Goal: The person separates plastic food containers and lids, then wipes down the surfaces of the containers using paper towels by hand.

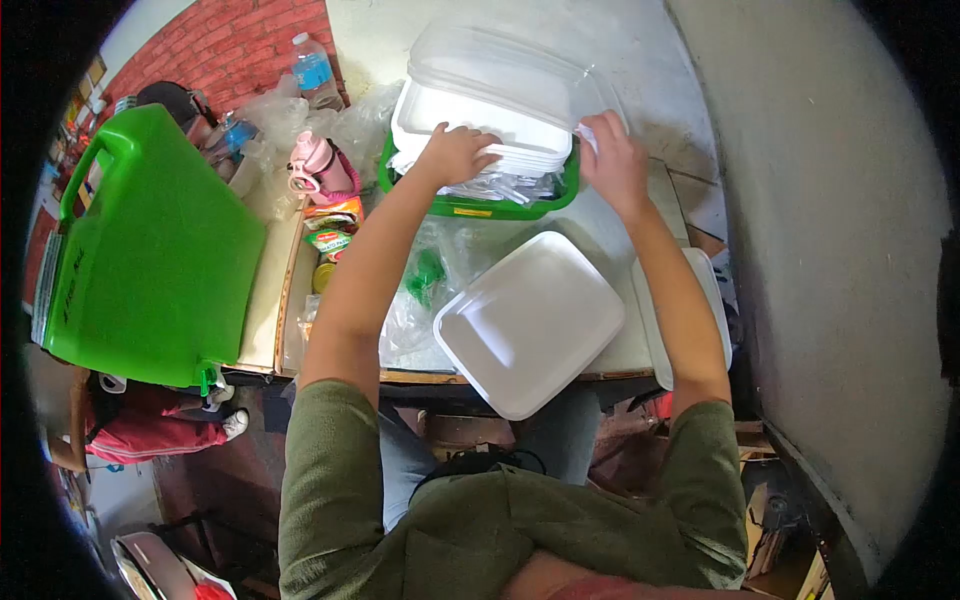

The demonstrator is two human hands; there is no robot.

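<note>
Inspecting from the largest item down, I find the table (pixel 600 240) before me, its near edge at my lap. A tall green container (pixel 160 255) stands on the left, tap at its lower front corner. Toward the far side sits a green basin (pixel 555 205) bearing a small yellow label. The stack of white trays (pixel 540 160) lies in this basin, tilted, its far end raised. Clear lids (pixel 500 55) lie over and behind the far part of the stack. One loose tray (pixel 530 325) lies nearer me, turned at an angle, its near corner projecting past the table edge. Another white tray (pixel 712 300) is at the right, partly behind my right forearm.

My left hand (pixel 457 158) is on the near left part of the stack, fingers moderately spread, thumb apart. My right hand (pixel 613 160) is at the right corner of the lids and stack, fingers bent, something white at the fingertips; I cannot tell whether it grips anything.

Also noted at left: a water bottle (pixel 313 72), a smaller pink bottle (pixel 318 160), packets (pixel 335 213) and a can (pixel 323 277).
</note>
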